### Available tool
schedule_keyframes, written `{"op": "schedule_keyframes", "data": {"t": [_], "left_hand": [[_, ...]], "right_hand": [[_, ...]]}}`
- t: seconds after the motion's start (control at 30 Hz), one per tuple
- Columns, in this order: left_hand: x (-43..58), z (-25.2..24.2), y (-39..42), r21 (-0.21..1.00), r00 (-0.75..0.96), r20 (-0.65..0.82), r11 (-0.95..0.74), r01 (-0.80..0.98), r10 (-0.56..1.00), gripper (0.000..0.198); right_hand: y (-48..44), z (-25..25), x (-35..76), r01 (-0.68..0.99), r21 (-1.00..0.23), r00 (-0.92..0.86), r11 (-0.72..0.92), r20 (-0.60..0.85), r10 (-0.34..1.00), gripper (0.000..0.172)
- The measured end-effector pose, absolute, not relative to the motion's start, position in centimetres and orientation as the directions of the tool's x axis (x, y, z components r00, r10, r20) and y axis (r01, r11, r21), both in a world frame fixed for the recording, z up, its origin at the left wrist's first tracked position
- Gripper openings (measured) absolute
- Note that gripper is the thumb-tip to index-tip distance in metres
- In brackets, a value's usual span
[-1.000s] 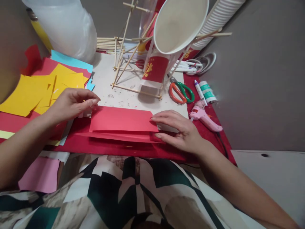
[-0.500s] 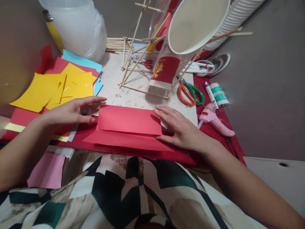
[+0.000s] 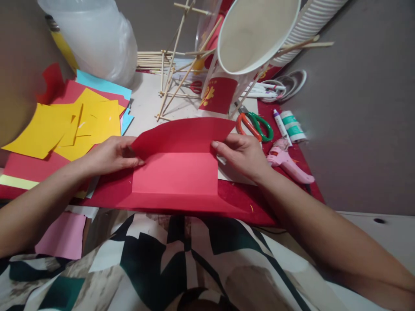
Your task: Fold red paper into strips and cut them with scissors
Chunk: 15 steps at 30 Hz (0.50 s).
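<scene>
A sheet of red paper (image 3: 175, 172) with crease lines lies at the table's front edge, its far flap raised and tilted away from me. My left hand (image 3: 113, 155) pinches the flap's left end, some fingers hidden behind the paper. At the right end, my right hand (image 3: 238, 153) grips the same flap, thumb on the near face and fingers behind. Just beyond the flap stands a frame of thin wooden sticks (image 3: 177, 56), partly covered by the paper. A large paper cup (image 3: 259, 34) leans over the sticks.
Yellow paper pieces (image 3: 97, 123) are heaped on the left near a white plastic bag (image 3: 97, 39). Scissors with orange and green handles (image 3: 259, 125), a marker (image 3: 282, 125), a tape roll (image 3: 293, 126) and a pink glue gun (image 3: 288, 162) lie on the right. Stacked cups (image 3: 320, 21) stand behind.
The folded red paper has been opened, its upper flap lifted up and away from me. Both hands have closed on the flap's ends. The view has shifted slightly.
</scene>
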<state>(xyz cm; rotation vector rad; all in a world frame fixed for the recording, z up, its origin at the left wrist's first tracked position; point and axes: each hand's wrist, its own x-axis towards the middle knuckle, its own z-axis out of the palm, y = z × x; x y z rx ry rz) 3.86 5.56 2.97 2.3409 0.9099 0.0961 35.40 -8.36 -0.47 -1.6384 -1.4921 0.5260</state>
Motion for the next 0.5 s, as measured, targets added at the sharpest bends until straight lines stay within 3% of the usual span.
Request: {"op": "schedule_keyframes", "data": {"t": [0.1, 0.23, 0.37, 0.5], "left_hand": [[4.0, 2.4, 5.8, 0.630, 0.745, -0.146, -0.519, 0.577, 0.651, 0.030], [4.3, 1.4, 6.4, 0.664, 0.744, -0.026, -0.544, 0.513, 0.668, 0.025], [4.7, 0.8, 6.8, 0.702, 0.718, 0.006, -0.514, 0.493, 0.696, 0.025], [5.0, 1.1, 6.8, 0.714, 0.692, 0.007, -0.488, 0.502, 0.722, 0.025]], "right_hand": [[-8.0, -0.7, 35.3, 0.519, -0.854, 0.242, 0.034, 0.185, 0.953, 0.018], [-7.9, -1.2, 35.4, 0.424, -0.905, 0.228, 0.012, 0.120, 0.966, 0.016], [-7.8, -1.4, 35.9, 0.527, -0.850, 0.226, 0.030, 0.174, 0.958, 0.014], [-7.8, -1.9, 36.6, 0.638, -0.755, 0.149, 0.153, 0.317, 0.937, 0.019]]}}
